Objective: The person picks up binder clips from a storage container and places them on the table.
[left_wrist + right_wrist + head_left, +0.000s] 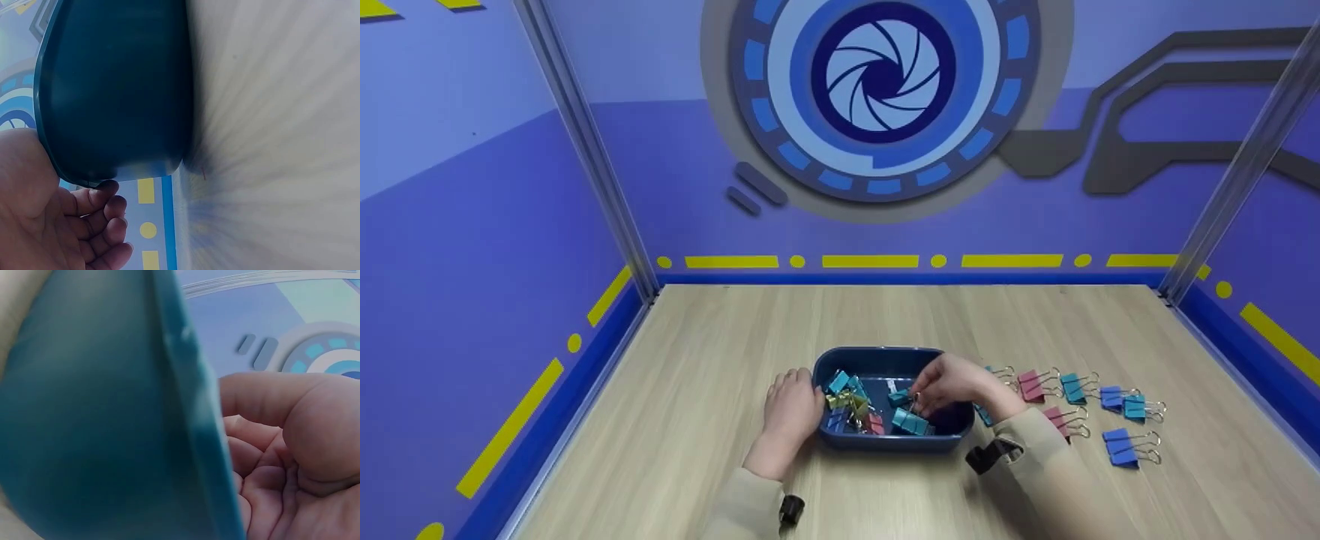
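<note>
Resting at the left wall of the box, the left hand grasps nothing; its fingers are relaxed, and the left wrist view shows a fingertip at the rim. The box sits on the table.

Inside the box, towards its left end, lies a jumble of clips: teal, yellow, blue and pink. The right hand reaches into the right half of the box and appears to pinch a teal clip by its wire handles. The right wrist view hides the fingertips behind the wall, so the exact contact cannot be confirmed there. A smaller teal piece lies close behind that clip.

To the right of the box, more clips lie on the table in pink, teal and blue; the right arm partly covers those nearest the box.

Recommended practice: steady the left wall of the box lightly, pinch the handles only, check that no neighbouring wire is hooked, and keep the clip off the right wall. Tangled handles are judged the main risk.
</note>
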Tool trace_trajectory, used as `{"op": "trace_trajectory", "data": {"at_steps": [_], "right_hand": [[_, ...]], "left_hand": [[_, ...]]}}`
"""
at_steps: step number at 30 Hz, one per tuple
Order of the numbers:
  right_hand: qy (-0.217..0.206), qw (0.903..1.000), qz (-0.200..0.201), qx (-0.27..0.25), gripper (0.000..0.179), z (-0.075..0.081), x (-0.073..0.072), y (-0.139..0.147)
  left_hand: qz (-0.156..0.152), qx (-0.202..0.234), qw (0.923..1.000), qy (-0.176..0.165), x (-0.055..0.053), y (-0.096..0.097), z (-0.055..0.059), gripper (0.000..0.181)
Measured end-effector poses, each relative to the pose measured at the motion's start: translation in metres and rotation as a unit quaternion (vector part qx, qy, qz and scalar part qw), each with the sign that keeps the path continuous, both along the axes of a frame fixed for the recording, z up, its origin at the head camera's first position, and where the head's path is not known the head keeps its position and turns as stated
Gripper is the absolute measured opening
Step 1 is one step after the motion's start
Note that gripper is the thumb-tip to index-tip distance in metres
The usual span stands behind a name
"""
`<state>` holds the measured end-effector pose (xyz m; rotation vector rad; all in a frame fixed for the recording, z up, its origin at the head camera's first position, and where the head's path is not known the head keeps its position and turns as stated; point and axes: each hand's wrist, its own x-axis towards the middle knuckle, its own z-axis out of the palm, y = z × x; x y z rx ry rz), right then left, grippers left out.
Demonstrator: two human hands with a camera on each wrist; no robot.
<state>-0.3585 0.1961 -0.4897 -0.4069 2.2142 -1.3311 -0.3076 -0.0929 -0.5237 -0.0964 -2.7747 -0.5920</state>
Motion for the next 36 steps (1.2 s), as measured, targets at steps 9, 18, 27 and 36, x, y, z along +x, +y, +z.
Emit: {"op": "trace_trajectory", "data": {"at_steps": [9, 18, 27, 36], "right_hand": [[-0.018, 0.9992, -0.012, -0.035, 0.015, 0.002, 0.000, 0.002], [-0.019, 0.9981, -0.035, -0.048, 0.020, 0.003, 0.001, 0.009], [-0.030, 0.9933, -0.038, -0.105, 0.030, 0.011, 0.002, 0.024], [-0.034, 0.9818, -0.076, -0.171, 0.033, 0.023, 0.004, 0.051]], "left_hand": [[0.001, -0.003, 1.0000, 0.000, 0.000, 0.000, -0.001, 0.027], [0.001, 0.000, 1.0000, -0.004, -0.001, 0.000, -0.001, 0.026], [0.002, 0.003, 1.0000, -0.008, 0.000, 0.000, 0.000, 0.027], [0.001, -0.010, 0.9998, 0.016, 0.001, 0.000, -0.001, 0.023]]}}
